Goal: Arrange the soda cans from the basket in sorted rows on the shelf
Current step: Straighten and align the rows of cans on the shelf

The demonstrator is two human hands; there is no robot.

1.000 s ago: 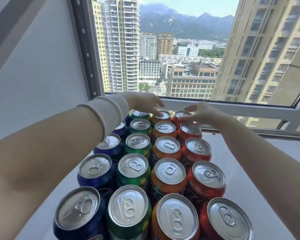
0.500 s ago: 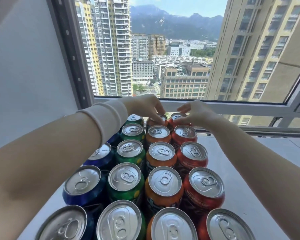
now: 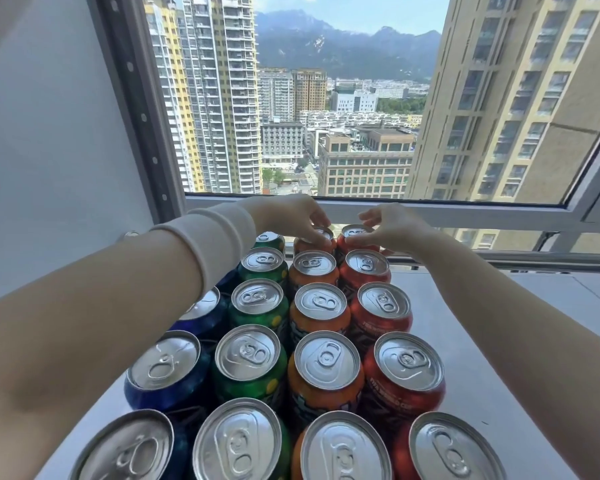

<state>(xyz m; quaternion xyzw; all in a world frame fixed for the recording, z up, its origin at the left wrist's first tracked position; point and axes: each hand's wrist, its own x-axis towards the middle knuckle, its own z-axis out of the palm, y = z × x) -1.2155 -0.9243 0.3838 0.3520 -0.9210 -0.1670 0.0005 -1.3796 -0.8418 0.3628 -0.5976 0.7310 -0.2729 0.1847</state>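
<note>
Left grip: the left hand (image 3: 291, 216) is curling its fingers and thumb down over the silver lid of the farthest orange aluminium soda can (image 3: 305, 242), clamping on its rim.
Right grip: the right hand (image 3: 392, 226) is closing thumb and fingers round the lid rim of the farthest red aluminium soda can (image 3: 355, 232), which is standing just beside the orange one.
Cans: all are standing upright on the pale grey shelf (image 3: 471, 341) in four touching, colour-sorted rows running towards the window. From left to right these are the blue row (image 3: 167, 372), the green row (image 3: 250, 358), the orange row (image 3: 326, 362) and the red row (image 3: 407, 365).
Writing: pale lettering is showing on the red cans' sides, too small and curved to read surely. The brand marks are not making themselves out.
Hidden: the left forearm with its cream knitted cuff (image 3: 219, 240) is covering the far blue cans. The bottom edge is cutting off the nearest cans.
Room: the large glass window (image 3: 326, 98) is showing high-rise blocks and mountains. The plain grey wall (image 3: 49, 150) is standing at left.
</note>
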